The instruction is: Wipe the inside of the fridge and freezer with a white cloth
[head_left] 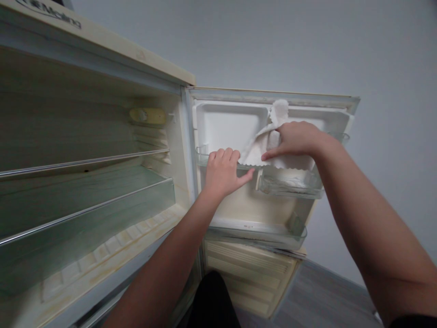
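Observation:
A refrigerator door (232,123) stands open, its inner side facing me. My right hand (293,141) grips a white cloth (254,152) with scalloped edges, bunched against the middle divider and draped down to the shelf. My left hand (223,172) rests on the front rim of the upper left door shelf (202,157), its fingers bent over the edge and the thumb stretched out to the right. Just below the cloth is a clear door bin (290,186) with something transparent in it.
On the left is the open refrigerator compartment with a glass shelf (85,163), a clear drawer (102,214) and a stained floor (112,248). A lower clear door bin (259,237) sits above a second open door (249,273). My knee (213,300) shows below.

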Available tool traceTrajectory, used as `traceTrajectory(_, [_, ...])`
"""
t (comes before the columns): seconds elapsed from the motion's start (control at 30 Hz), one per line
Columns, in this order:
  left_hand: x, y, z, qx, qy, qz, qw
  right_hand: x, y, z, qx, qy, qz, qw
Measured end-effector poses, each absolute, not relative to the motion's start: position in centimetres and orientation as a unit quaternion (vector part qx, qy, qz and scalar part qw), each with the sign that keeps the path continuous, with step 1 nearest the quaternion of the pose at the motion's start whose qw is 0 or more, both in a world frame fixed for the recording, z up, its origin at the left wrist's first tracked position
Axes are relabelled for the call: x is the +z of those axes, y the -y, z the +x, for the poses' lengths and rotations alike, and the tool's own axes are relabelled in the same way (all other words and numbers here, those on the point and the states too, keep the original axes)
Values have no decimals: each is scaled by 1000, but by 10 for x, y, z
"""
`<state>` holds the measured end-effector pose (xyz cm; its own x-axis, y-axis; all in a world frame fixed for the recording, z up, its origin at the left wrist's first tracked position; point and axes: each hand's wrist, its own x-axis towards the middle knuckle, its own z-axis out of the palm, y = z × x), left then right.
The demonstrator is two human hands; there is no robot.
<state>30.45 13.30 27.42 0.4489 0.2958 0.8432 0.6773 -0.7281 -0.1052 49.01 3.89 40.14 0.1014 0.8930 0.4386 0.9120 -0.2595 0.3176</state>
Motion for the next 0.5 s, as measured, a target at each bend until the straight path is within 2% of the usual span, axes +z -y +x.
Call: traceTrajectory(0.5, [274,-133,305,-432,296,-821,226,401,-39,491,-288,609,-738,15])
